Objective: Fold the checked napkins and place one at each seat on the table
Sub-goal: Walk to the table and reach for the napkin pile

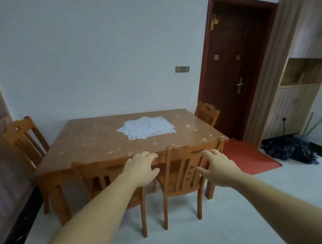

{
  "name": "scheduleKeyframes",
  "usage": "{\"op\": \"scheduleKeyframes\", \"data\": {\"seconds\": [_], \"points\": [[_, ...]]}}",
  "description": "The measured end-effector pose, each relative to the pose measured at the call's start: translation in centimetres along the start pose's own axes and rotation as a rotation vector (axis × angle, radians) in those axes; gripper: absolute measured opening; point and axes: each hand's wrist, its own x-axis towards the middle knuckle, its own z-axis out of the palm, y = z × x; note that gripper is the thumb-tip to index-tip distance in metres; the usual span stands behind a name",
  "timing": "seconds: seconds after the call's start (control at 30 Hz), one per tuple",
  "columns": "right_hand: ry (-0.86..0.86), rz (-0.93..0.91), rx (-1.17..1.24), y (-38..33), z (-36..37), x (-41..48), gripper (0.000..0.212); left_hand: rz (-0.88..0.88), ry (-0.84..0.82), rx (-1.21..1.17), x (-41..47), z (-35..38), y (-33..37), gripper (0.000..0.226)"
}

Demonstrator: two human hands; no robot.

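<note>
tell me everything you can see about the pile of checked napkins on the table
The checked napkins are pale, white to light blue, with a thin dark grid. They look like thin cloth or paper; which cannot be told. Several lie flat and unfolded in a loose, overlapping pile, corners fanned out at different angles. The pile rests on the wooden table, right of centre, toward the far edge. Nothing else touches it; both hands are apart from it, at the near edge.
</note>
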Motion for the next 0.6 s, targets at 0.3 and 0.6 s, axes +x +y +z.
{"op": "scheduleKeyframes", "data": {"seconds": [0.3,0.6], "points": [[0.007,0.044,-0.023,5.8,-1.4,17.3,0.065,0.025,0.026,-0.004,17.5,-0.4,-0.1,0.053],[-0.030,-0.021,0.008,13.4,1.3,35.5,0.063,-0.132,-0.015,0.057,33.8,3.2,-1.1,0.054]]}}
